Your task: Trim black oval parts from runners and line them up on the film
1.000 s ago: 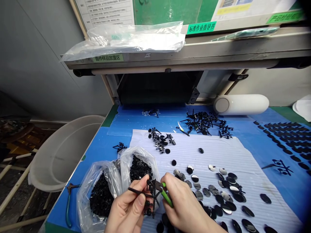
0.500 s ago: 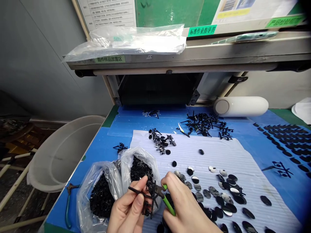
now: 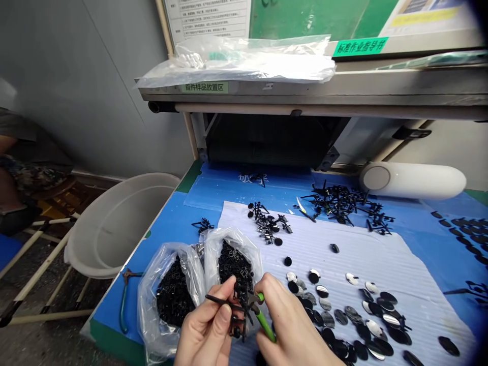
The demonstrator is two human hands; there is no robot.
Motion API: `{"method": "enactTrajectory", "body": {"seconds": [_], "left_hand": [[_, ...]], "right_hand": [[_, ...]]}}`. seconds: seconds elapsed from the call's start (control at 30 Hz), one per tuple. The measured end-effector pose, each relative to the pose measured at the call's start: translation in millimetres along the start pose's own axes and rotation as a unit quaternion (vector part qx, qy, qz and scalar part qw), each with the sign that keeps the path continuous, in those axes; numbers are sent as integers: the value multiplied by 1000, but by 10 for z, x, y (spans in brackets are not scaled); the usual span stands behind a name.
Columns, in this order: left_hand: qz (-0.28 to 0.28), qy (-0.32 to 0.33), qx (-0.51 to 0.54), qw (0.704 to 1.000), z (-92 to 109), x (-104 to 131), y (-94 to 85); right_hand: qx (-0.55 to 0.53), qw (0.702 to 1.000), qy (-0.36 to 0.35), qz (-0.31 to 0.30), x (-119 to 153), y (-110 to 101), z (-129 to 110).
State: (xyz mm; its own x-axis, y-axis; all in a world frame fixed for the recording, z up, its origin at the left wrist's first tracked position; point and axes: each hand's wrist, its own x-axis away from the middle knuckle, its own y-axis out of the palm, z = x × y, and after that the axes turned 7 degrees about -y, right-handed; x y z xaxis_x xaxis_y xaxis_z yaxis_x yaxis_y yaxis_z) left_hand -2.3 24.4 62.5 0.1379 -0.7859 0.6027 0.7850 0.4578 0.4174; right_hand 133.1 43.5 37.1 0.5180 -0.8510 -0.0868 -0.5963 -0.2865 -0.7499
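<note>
My left hand (image 3: 211, 325) pinches a black plastic part with thin branches (image 3: 240, 310) between thumb and fingers. My right hand (image 3: 292, 325) is closed round green-handled cutters (image 3: 265, 325), whose metal jaws touch the part's branches. Just behind the hands, two clear plastic bags hold small black pieces: the left bag (image 3: 147, 305) and the right bag (image 3: 256, 249). Many black oval discs (image 3: 341, 317) lie on the white sheet (image 3: 312, 244) to the right of my right hand.
Black branched parts (image 3: 339, 203) are heaped at the back, near a white cylinder (image 3: 419, 180). Blue-handled pliers (image 3: 124, 305) lie at the table's left edge, beside a large bin (image 3: 114, 229). A seated person (image 3: 19, 173) is partly visible at far left. A shelf (image 3: 305, 91) spans above.
The view has turned left, so the table and shelf appear further right and the seated person now shows. Both hands keep hold of the part and the cutters.
</note>
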Motion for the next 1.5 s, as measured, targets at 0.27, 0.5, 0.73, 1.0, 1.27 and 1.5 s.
{"method": "enactTrajectory", "body": {"seconds": [0.27,0.5,0.73,1.0,1.27,1.5], "left_hand": [[33,20,34,999,68,-29,-275],[91,86,110,986,72,-206,-705],[134,143,72,978,49,-269,-766],[27,62,96,993,4,-196,-441],[-17,1,55,998,-23,-168,-223],[-37,-19,51,998,-86,-108,-49]], "right_hand": [[56,996,-52,-55,-155,223,-52],[102,983,-75,-136,-443,391,-161],[94,984,-40,-149,-351,252,-211],[13,992,-3,-127,-235,198,-214],[-16,996,13,-87,-44,76,-52],[-37,997,13,-60,99,10,68]]}}
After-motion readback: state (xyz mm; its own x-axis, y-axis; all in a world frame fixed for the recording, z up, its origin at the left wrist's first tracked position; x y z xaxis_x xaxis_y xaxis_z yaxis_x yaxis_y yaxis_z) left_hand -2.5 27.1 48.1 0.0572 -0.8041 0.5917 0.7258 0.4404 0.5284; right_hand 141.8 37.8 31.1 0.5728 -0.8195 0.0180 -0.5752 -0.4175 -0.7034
